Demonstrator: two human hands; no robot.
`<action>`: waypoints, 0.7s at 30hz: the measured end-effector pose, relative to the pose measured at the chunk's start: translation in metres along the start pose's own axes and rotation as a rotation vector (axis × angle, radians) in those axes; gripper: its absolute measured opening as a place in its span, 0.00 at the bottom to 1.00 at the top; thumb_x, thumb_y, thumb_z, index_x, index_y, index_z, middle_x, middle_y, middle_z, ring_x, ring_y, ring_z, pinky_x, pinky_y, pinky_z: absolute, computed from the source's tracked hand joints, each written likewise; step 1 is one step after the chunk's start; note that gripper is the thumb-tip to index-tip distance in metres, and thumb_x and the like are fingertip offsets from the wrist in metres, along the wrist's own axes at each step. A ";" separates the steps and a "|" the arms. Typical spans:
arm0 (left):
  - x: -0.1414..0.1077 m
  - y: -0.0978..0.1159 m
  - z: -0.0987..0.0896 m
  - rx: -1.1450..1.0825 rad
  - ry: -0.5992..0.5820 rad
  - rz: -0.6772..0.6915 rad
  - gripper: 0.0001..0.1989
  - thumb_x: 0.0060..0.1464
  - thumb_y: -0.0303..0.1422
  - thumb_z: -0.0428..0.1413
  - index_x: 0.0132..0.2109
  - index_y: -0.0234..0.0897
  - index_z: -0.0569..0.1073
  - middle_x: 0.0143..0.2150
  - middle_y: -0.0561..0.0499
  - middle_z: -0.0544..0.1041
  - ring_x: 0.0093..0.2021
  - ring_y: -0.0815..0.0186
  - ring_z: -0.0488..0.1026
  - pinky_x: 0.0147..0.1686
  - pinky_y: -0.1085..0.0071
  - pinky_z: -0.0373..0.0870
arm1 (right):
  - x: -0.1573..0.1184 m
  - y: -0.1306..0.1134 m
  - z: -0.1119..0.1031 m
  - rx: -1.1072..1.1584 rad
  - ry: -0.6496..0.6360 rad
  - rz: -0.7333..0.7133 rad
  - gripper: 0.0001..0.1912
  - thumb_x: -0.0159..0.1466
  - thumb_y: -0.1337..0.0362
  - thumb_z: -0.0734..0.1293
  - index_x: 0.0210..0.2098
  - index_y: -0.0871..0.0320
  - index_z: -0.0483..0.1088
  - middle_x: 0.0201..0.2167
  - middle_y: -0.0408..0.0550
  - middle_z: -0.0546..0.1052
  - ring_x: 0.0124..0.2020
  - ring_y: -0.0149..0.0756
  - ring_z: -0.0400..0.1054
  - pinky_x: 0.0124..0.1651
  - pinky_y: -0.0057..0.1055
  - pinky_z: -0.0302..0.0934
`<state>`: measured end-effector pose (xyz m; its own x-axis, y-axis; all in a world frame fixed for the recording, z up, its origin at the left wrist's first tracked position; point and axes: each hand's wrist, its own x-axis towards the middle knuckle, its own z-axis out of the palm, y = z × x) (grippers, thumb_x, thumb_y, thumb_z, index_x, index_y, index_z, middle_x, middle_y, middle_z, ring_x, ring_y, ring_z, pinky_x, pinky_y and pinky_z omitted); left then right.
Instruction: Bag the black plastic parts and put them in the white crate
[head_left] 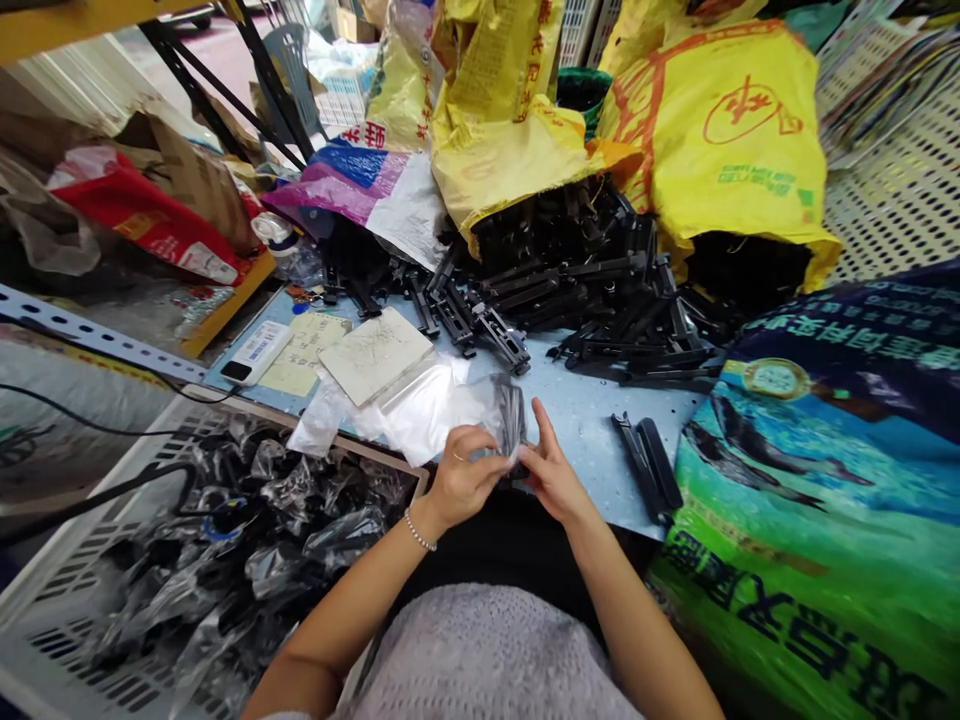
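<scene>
A clear plastic bag with dark parts inside (pixel 511 408) is upright between my hands at the table's front edge. My left hand (pixel 466 474) pinches the bag's lower left side, its fingers bent. My right hand (pixel 553 468) holds the lower right side between thumb and fingers, with one finger pointing up. Just left of the bag lies a stack of empty clear bags (pixel 420 415), partly under a worn pale block (pixel 376 355). Black plastic parts (pixel 600 290) are heaped behind the hands, and a few black pieces (pixel 646 465) lie to the right.
A white crate (pixel 67 570) of bagged black parts stands at lower left. Yellow sacks (pixel 735 130) spill parts at the back. A large green-blue sack (pixel 817 500) borders the right side. A phone-like device (pixel 257 352) and paper (pixel 306 352) lie on the blue table (pixel 589 425).
</scene>
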<state>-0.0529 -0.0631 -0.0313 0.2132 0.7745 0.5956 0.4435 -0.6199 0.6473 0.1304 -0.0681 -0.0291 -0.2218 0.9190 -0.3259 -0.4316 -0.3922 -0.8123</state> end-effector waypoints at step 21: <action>-0.014 0.015 -0.012 -1.174 -0.118 -0.970 0.24 0.53 0.34 0.62 0.52 0.38 0.59 0.55 0.41 0.72 0.38 0.61 0.78 0.23 0.72 0.78 | 0.012 -0.022 0.024 -1.150 -0.018 -0.935 0.09 0.67 0.72 0.61 0.44 0.54 0.68 0.36 0.50 0.73 0.40 0.42 0.67 0.44 0.43 0.66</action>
<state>-0.0602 -0.0845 -0.0243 0.3474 0.8979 -0.2704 -0.4584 0.4142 0.7863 0.1167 -0.0492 -0.0037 -0.2743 0.8106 0.5174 0.4906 0.5807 -0.6497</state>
